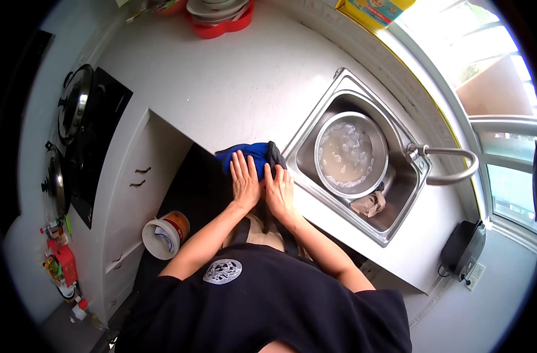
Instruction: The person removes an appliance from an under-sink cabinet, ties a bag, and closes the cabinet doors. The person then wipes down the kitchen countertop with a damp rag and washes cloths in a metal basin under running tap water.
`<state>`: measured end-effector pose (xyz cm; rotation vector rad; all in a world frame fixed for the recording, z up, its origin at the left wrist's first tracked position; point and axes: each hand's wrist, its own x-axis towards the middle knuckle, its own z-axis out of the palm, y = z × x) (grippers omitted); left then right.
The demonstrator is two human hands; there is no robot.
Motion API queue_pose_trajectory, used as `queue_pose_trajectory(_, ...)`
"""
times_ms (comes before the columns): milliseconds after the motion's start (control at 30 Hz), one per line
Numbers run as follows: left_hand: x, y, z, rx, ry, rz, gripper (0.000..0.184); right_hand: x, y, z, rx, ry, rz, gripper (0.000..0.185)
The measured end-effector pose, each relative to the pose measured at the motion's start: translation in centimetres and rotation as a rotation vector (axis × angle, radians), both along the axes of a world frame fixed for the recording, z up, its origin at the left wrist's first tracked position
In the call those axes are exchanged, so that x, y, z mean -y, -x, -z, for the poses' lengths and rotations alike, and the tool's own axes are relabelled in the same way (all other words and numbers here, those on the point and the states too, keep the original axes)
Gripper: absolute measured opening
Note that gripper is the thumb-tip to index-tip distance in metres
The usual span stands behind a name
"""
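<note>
A folded blue and dark-grey cloth lies at the corner of the white counter, against its front edge. My left hand rests flat on its blue part with the fingers stretched out. Beside it, my right hand lies with extended fingers on the cloth's darker right side. Neither hand is wrapped around anything. Part of the cloth is hidden beneath my palms.
Right of my hands, a steel sink holds a metal basin of cloudy, foamy water and a beige rag. A curved faucet stands behind. Leftward are a black cooktop and a white bucket; a red dish rack sits far back.
</note>
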<state>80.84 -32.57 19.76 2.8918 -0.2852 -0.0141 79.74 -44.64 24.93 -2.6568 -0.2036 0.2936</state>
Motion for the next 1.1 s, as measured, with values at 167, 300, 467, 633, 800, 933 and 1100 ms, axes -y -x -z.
queue_pose_trajectory(167, -0.1, -6.5, -0.6, -0.013, 0.04, 0.239, 0.091, 1.6, -3.5, 3.3, 0.23, 0.136, -0.031, 0.056)
queue_pose_trajectory(300, 1.3, -11.2, -0.4, -0.024, -0.045, 0.383, 0.088, 2.1, -6.7, 3.1, 0.138, 0.183, 0.078, 0.057)
queue_pose_trajectory(467, 6.1, -18.5, 0.5, 0.081, 0.031, 0.49, 0.084, 5.9, -11.2, 1.9, 0.241, 0.027, 0.276, 0.06)
queue_pose_trajectory(633, 12.7, -28.3, 1.7, 0.21, 0.076, 0.599, 0.079, 5.3, -4.1, 1.5, 0.125, -0.084, 0.531, 0.063)
queue_pose_trajectory(800, 19.6, -37.1, 2.6, 0.178, 0.011, 0.621, 0.072, 5.5, 5.5, 4.8, 0.034, 0.255, 0.94, 0.071)
queue_pose_trajectory(933, 22.4, -40.4, 3.2, 0.181, 0.056, 0.579, 0.067, 6.4, 4.8, 5.7, 0.205, 0.339, 1.197, 0.071)
queue_pose_trajectory(1100, 29.3, -38.0, 3.1, 0.172, 0.214, 0.335, 0.059, 6.3, 4.6, 5.2, 0.168, 0.382, 1.192, 0.067)
